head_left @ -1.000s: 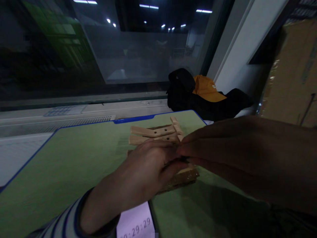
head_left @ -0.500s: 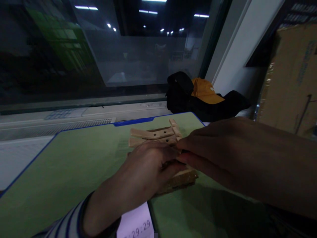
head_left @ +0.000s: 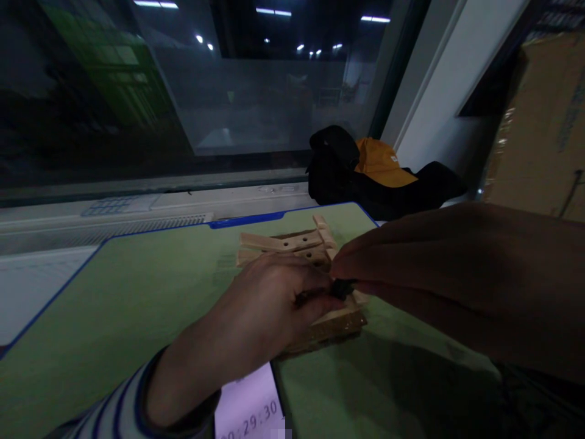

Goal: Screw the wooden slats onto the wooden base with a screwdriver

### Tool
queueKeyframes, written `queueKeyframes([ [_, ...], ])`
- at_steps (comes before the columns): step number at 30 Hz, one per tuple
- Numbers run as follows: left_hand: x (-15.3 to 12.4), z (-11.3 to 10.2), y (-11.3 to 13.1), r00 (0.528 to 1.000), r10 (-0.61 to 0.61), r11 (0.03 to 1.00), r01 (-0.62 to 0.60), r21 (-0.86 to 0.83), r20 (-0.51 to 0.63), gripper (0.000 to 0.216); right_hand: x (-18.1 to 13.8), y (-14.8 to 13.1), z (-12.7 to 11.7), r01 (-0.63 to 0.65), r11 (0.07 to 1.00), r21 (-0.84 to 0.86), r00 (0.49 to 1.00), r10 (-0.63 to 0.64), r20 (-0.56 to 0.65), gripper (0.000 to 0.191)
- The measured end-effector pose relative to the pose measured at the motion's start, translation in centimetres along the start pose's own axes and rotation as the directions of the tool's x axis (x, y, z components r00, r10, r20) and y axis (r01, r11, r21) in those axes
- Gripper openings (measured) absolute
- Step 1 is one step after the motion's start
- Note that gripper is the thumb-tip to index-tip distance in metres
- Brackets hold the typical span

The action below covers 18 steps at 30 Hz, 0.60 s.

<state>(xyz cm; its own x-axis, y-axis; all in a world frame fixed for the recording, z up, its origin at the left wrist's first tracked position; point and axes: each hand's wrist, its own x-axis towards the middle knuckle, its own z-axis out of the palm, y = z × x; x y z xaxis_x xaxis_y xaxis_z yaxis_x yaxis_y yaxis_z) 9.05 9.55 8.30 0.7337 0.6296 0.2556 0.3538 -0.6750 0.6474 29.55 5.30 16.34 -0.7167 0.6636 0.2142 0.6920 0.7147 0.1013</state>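
A light wooden assembly (head_left: 292, 244) of flat slats with small holes lies on a green mat (head_left: 114, 292). My left hand (head_left: 269, 305) rests on its near part, fingers curled down over the wood. My right hand (head_left: 439, 274) comes in from the right with fingertips pinched on a small dark piece (head_left: 342, 288) right at the wood, touching my left fingers. The near end of the wooden block (head_left: 340, 323) shows below both hands. What lies under my palms is hidden.
A phone (head_left: 251, 411) with a lit timer screen lies at the mat's near edge. Behind the mat are a windowsill, a dark window, a black bag (head_left: 338, 171) with an orange cap (head_left: 381, 167), and a cardboard box (head_left: 543, 134) at right.
My right fingertips have lifted slightly, and the small dark piece now shows between them. Both hands stay at the same spot on the wood.
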Motion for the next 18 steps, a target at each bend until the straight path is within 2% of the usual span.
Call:
queueKeyframes([
  [6, 0.2, 0.3, 0.4, 1.0, -0.005, 1.0, 0.005, -0.017, -0.02, 0.011, -0.6, 0.0, 0.0, -0.075, 0.997, 0.004, 0.993, 0.074, 0.089, 0.045],
  [10, -0.1, 0.2, 0.4, 0.999, -0.035, 0.999, 0.035, 0.018, 0.039, 0.017, -0.9, 0.7, 1.3, -0.057, 0.998, -0.003, 0.998, 0.057, 0.037, 0.033],
  [14, -0.2, 0.1, 0.2, 0.994, -0.043, 0.998, 0.046, -0.033, 0.097, 0.021, -0.9, 0.9, 1.7, -0.078, 0.997, -0.022, 0.997, 0.078, 0.029, 0.029],
  [18, -0.1, 0.1, 0.4, 0.997, -0.043, 0.998, 0.046, -0.039, 0.072, 0.017, -0.7, 0.5, 1.6, -0.057, 0.998, 0.004, 0.998, 0.057, 0.013, 0.023],
])
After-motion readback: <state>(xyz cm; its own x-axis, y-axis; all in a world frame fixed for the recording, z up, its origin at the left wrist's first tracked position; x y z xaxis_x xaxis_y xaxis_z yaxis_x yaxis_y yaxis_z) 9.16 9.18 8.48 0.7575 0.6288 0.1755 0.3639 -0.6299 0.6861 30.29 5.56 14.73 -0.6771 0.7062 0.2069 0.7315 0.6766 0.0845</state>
